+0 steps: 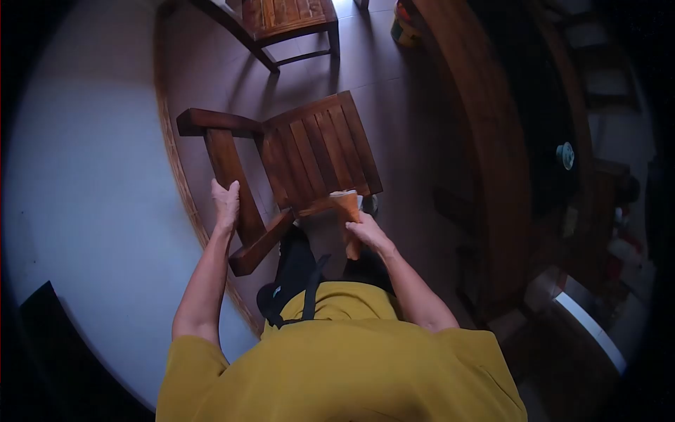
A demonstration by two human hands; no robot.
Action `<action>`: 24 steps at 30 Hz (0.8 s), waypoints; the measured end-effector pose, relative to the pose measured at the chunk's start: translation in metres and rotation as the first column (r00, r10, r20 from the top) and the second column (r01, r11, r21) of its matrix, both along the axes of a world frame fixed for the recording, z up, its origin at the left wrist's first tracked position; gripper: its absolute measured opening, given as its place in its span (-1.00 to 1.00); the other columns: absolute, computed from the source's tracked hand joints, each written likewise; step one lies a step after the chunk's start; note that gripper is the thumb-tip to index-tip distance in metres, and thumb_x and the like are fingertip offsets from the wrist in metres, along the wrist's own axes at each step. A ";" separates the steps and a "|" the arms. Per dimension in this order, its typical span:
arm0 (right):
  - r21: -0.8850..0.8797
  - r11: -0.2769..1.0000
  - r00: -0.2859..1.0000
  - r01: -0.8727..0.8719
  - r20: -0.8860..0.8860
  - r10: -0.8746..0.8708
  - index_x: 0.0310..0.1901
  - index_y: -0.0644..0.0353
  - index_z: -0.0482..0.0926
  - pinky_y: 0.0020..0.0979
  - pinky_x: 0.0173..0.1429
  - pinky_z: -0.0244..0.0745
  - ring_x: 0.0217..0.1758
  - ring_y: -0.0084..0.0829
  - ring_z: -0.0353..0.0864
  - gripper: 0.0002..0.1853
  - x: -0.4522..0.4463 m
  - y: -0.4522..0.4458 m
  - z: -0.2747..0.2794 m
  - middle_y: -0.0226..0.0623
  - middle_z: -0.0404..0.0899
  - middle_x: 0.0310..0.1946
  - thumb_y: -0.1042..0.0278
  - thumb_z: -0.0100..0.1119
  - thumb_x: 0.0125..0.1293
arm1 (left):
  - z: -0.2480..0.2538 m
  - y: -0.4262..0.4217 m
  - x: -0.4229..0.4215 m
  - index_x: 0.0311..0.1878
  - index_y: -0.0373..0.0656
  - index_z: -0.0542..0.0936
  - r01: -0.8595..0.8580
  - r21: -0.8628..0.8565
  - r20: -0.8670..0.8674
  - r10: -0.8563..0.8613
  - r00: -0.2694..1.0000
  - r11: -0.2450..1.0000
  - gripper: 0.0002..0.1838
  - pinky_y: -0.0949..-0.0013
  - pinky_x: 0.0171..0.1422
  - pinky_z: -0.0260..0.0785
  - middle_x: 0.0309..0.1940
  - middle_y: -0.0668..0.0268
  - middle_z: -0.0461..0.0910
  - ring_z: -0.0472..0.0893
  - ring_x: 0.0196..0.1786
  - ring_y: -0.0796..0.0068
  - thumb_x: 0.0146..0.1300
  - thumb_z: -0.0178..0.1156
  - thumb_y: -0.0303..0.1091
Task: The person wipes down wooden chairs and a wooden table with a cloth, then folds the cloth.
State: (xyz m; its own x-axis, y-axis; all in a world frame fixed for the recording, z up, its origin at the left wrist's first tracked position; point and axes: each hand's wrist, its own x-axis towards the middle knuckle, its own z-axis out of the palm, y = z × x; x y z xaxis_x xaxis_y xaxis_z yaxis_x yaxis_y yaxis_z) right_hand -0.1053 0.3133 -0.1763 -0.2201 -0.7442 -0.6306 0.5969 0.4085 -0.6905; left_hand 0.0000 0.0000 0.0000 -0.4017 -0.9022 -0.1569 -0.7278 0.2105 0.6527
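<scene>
A dark wooden chair (320, 151) with a slatted seat stands on the floor in front of me. My left hand (226, 202) is closed on the chair's back rail (233, 172), its fingers partly hidden behind the wood. Near the seat's closest corner, my right hand (369, 231) grips a bunched orange cloth (346, 208) with a whitish part at its top. The cloth hangs below the hand as well. From this angle I cannot tell whether it touches the seat edge.
A second wooden chair (292, 17) stands farther ahead. To the right runs a long wooden table (467, 105) with a dark top, holding a small pale dish (564, 155). A yellowish bucket (406, 32) sits near its far end. A pale wall (91, 176) borders the left.
</scene>
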 end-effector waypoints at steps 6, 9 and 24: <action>0.383 0.923 0.988 -0.036 -0.123 0.090 0.05 0.29 0.51 -0.23 0.11 0.50 -0.02 -0.14 0.64 -0.62 -0.078 0.155 -0.052 -0.04 0.64 -0.13 0.39 0.02 0.18 | -0.102 0.101 -0.041 0.21 -0.45 0.29 0.092 0.026 0.144 -0.095 0.985 0.995 -0.37 0.16 0.17 0.42 -0.08 -0.18 0.60 0.62 0.02 -0.08 0.19 0.24 -0.23; 0.425 0.905 0.899 -0.023 -0.387 0.205 0.16 0.21 0.43 -0.06 0.18 0.44 0.07 0.15 0.55 -0.54 -0.096 0.141 -0.077 0.09 0.60 -0.06 0.38 -0.02 0.19 | -0.092 0.111 -0.047 0.14 -0.39 0.38 0.068 -0.001 0.132 -0.068 0.989 0.998 -0.45 0.16 0.13 0.45 -0.10 -0.13 0.63 0.63 -0.02 -0.08 0.18 0.24 -0.24; 0.670 0.695 -0.090 -0.261 -0.734 0.674 0.50 -0.27 0.05 0.44 0.44 -0.26 0.61 0.19 -0.36 -0.12 -0.248 -0.031 -0.175 -0.17 -0.30 0.59 -0.28 0.20 0.22 | -0.080 0.127 -0.049 0.45 -0.29 0.08 0.026 0.038 0.079 -0.029 0.996 0.999 -0.30 0.24 0.49 0.09 0.34 0.04 0.28 0.31 0.38 0.20 0.36 0.14 -0.29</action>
State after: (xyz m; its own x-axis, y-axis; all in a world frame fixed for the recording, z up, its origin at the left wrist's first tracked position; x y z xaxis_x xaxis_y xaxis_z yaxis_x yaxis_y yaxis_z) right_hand -0.3532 0.2827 -0.3515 -0.3920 -0.8242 -0.4086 -0.8239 0.5121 -0.2426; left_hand -0.0495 0.1268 -0.0797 -0.4111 -0.8841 -0.2224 -0.7722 0.2080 0.6004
